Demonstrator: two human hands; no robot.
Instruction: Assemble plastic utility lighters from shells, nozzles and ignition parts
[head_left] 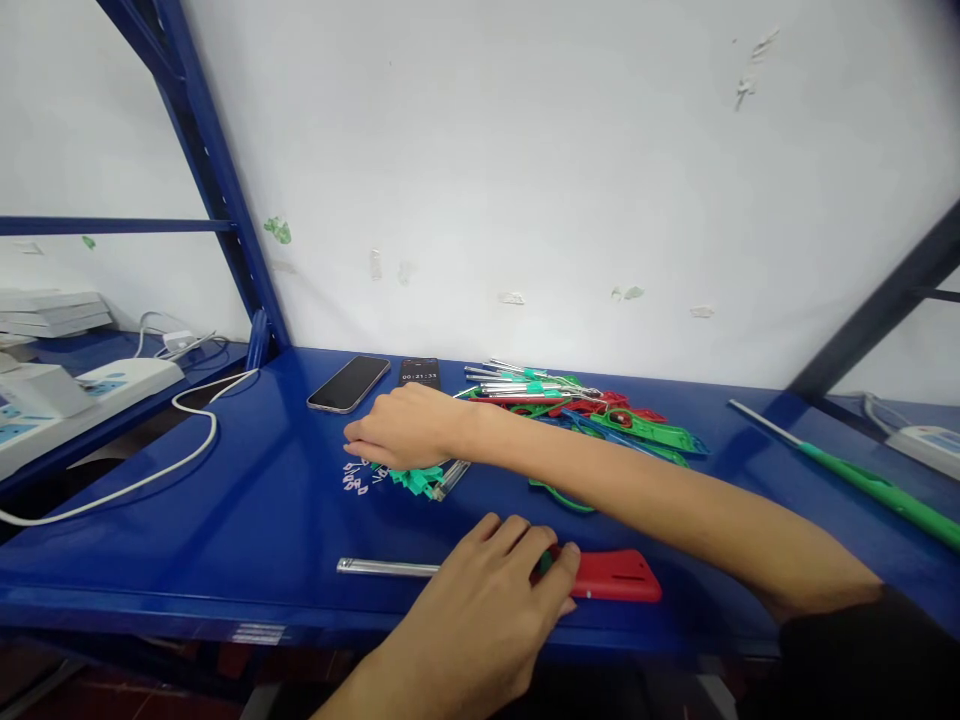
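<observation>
My left hand point(491, 595) is closed over a tool lying along the front of the blue table. Its red plastic handle point(621, 576) shows to the right of the fingers, and its silver metal rod point(386, 568) sticks out to the left. A bit of green shows beneath the fingertips. My right hand point(409, 425) reaches across to the left, fingers bent down by a scatter of small metal clips point(354, 478). The hand hides its own fingertips. Green plastic pieces point(417, 482) and short silver rods point(452, 478) lie just below it.
Behind my right forearm spreads a pile of red, green and blue plastic handles point(645, 428) with silver rods point(517, 388). A phone point(349, 384) and a second phone showing a timer point(420, 373) lie at the back. A green tool point(877, 485) is at right, a white cable point(214, 425) at left.
</observation>
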